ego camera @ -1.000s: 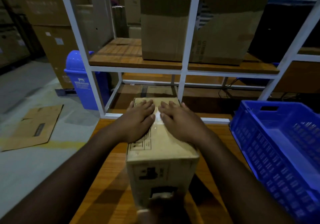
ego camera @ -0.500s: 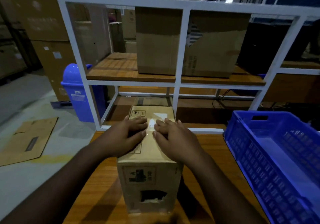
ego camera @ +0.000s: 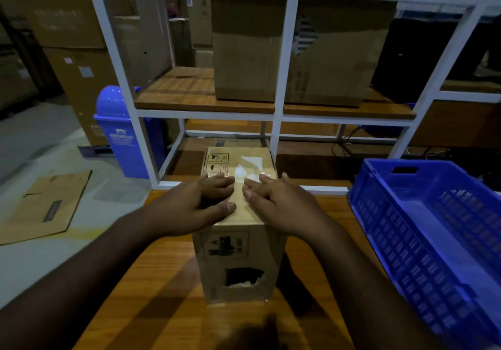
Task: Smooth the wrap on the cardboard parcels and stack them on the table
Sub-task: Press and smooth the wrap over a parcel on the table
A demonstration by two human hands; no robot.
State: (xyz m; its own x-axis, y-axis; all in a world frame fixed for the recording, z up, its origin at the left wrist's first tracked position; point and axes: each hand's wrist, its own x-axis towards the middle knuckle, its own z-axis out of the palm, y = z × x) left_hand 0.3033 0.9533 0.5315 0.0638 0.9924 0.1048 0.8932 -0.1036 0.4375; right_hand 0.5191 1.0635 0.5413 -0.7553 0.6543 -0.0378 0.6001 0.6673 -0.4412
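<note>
table point(ego camera: 151, 282): cardboard parcel point(ego camera: 238, 263) stands on it, torn hole in near face | left hand point(ego camera: 195, 203) and right hand point(ego camera: 282, 203): both flat, fingers straight, pressing parcel's glossy wrapped top | blue crate point(ego camera: 423, 244) at right | white rack point(ego camera: 282, 78) beyond, 2 boxes point(ego camera: 246, 49) on its shelf

Both my forearms reach forward, converging. My left hand point(ego camera: 202, 200) and right hand point(ego camera: 273, 200) lie palm-down side by side, fingers point(ego camera: 217, 181) straight and slightly spread, thumbs angled inward, nearly meeting, wrists level.
</note>
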